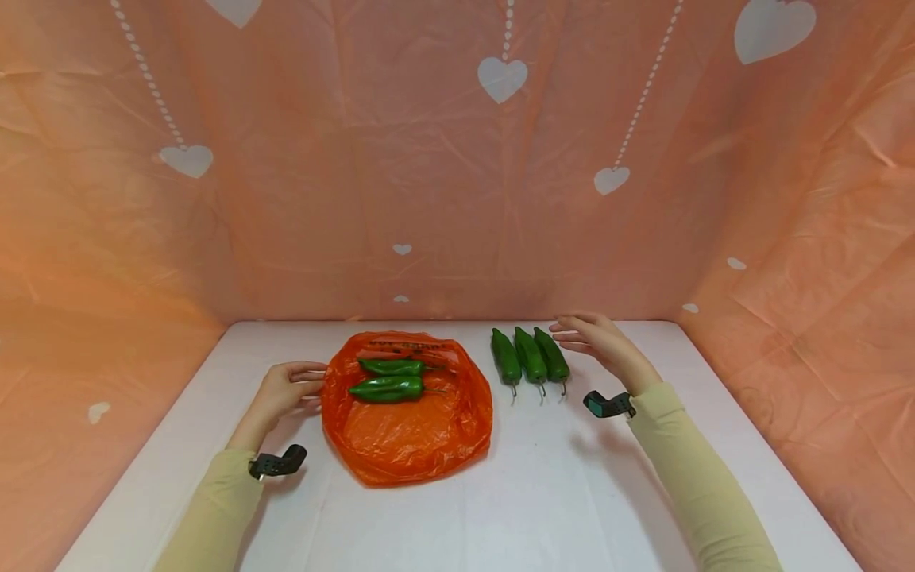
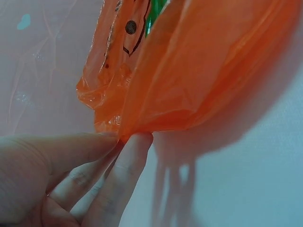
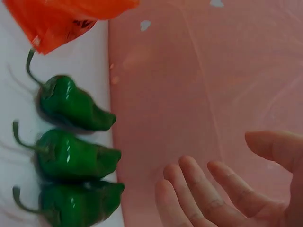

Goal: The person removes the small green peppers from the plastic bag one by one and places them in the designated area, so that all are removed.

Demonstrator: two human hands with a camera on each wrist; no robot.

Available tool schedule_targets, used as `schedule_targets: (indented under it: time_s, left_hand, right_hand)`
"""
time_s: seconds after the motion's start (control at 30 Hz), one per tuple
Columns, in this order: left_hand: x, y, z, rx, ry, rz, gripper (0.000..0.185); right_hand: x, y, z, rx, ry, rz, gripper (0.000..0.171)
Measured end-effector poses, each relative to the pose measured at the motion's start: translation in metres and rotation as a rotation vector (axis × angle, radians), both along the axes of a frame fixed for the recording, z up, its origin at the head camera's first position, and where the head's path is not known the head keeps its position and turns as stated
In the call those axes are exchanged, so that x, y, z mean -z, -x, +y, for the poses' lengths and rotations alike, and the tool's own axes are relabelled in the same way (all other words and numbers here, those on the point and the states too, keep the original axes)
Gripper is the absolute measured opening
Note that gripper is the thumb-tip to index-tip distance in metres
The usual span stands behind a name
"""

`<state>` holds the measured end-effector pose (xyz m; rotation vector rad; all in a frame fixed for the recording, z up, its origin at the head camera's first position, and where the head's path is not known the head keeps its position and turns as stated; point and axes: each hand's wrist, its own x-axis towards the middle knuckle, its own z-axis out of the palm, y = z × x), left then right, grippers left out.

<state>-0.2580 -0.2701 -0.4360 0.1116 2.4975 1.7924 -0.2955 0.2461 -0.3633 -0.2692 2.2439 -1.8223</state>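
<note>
We see a white worktop (image 1: 500, 508), smooth and matt, reaching back to where it meets the cloth. A peach-orange cloth backdrop (image 1: 322, 199) stands behind it and folds forward along both sides, creased and wrinkled all over. White hearts are printed on it: a large heart (image 1: 503, 78) at the top centre, another heart (image 1: 187, 159) to the left and a smaller one (image 1: 610, 179) to the right, each at the end of a dotted white line (image 1: 146, 75). We find a big heart (image 1: 774, 28) in the upper right corner. Two tiny hearts (image 1: 403, 249) sit low on the back wall, one above the other. A faint heart (image 1: 98, 411) marks the left side wall.
</note>
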Motion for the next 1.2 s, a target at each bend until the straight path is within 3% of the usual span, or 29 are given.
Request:
schedule_targets:
  time_s: [0.27,0.63,1.2]
  left_hand:
    - [0.001,-0.001,-0.001,-0.011,0.016,-0.010,0.038]
    - [-0.001,0.000,0.000,-0.020,0.057,-0.001,0.037]
    - [-0.001,-0.001,0.001,-0.033,0.047,-0.016,0.037]
  right_hand:
    - [-0.010,0.000,-0.020,-0.061,0.037,0.001,0.050]
    - [-0.017,0.004,-0.049,-0.172,0.066,0.047,0.050]
    - [-0.008,0.005,-0.098,-0.311,0.103,0.030,0.047]
